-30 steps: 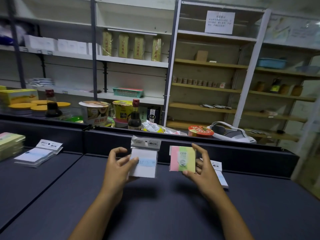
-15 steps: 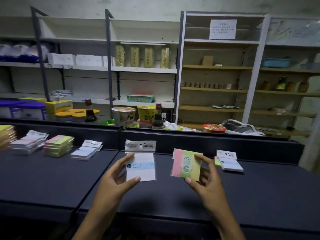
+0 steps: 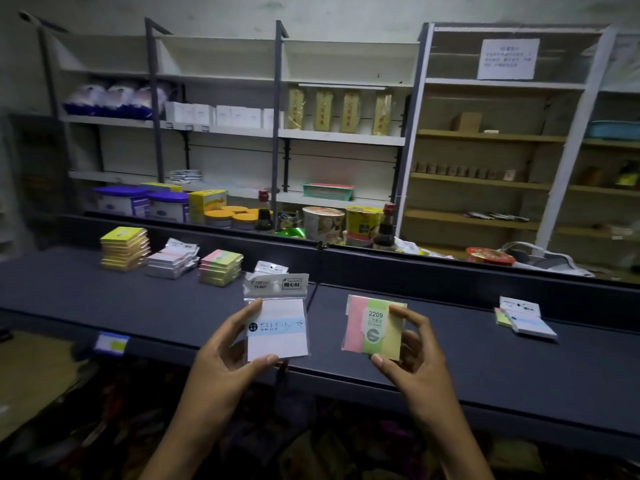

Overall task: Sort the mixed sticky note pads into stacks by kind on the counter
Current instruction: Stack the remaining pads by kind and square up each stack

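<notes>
head view: two pads held up above the bench's (image 3: 450, 344) near edge, faces toward the camera
left grip (image 3: 221, 358): grasping white packaged pad (image 3: 277, 327), upright, long axis vertical, hang tab on top; thumb at bottom edge, fingers on left edge
white pad writing: "ty-8827" on the tab
right grip (image 3: 415, 362): grasping striped pad (image 3: 374, 327), pink-green-yellow, pinched at its right corners
striped pad label: "2209"
bench's far left: sorted stacks (image 3: 173, 261)
</notes>
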`<state>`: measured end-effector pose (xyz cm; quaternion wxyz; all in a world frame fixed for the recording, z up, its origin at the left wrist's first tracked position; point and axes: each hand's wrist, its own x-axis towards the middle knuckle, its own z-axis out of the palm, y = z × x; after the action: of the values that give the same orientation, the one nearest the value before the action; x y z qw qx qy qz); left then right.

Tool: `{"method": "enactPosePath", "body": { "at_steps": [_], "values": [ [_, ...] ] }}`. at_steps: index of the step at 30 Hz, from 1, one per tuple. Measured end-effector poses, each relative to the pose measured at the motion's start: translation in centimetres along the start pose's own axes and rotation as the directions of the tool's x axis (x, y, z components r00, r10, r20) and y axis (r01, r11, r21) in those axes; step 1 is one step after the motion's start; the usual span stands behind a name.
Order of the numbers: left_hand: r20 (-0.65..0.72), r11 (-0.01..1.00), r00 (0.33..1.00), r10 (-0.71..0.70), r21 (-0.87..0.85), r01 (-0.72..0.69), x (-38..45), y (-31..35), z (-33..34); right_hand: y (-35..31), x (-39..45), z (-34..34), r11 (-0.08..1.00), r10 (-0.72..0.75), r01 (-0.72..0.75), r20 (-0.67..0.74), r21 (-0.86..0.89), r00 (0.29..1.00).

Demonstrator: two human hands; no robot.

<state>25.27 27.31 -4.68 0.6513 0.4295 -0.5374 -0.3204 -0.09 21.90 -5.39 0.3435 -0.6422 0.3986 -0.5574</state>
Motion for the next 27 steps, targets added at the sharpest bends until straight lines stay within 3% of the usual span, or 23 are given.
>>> {"method": "enactPosePath", "body": {
  "at_steps": [17, 27],
  "values": [
    [-0.197, 0.998, 0.979, 0.057, 0.046, -0.049, 6.5, -1.1, -10.0, 1.0, 9.0, 11.5, 0.990, -0.112, 0.095, 0.175, 0.103, 0.978],
    [-0.265, 0.995, 0.960, 0.095, 0.066, -0.080, 11.9, -2.7, -13.9, 2.4, 14.6, 16.0, 0.986, -0.129, 0.107, 0.189, 0.125, 0.973]
  ]
}}
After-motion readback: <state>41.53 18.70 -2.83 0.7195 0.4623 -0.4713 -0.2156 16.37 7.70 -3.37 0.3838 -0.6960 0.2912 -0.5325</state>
